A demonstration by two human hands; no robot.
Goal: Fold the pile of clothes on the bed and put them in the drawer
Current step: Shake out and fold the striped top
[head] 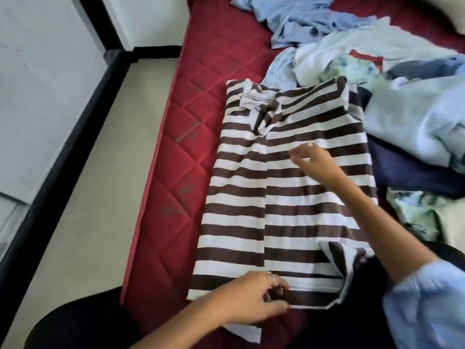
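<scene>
The brown-and-white striped knit shirt (281, 192) lies partly folded on the red quilted mattress (176, 177). The left hand (254, 295) pinches its near hem; the right hand (314, 159) rests flat, fingers relaxed. The unfolded pile of pale blue and white clothes (377, 71) remains far right; no drawer is visible.

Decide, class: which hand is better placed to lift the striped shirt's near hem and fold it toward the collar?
Probably the left hand: its fingers already pinch the striped shirt at the near hem. The right hand rests open mid-shirt, farther up.

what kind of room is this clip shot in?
Most likely a bedroom. A red quilted mattress lies low beside a tiled floor, with a loose pile of clothes on it and a striped shirt spread flat for folding.
</scene>
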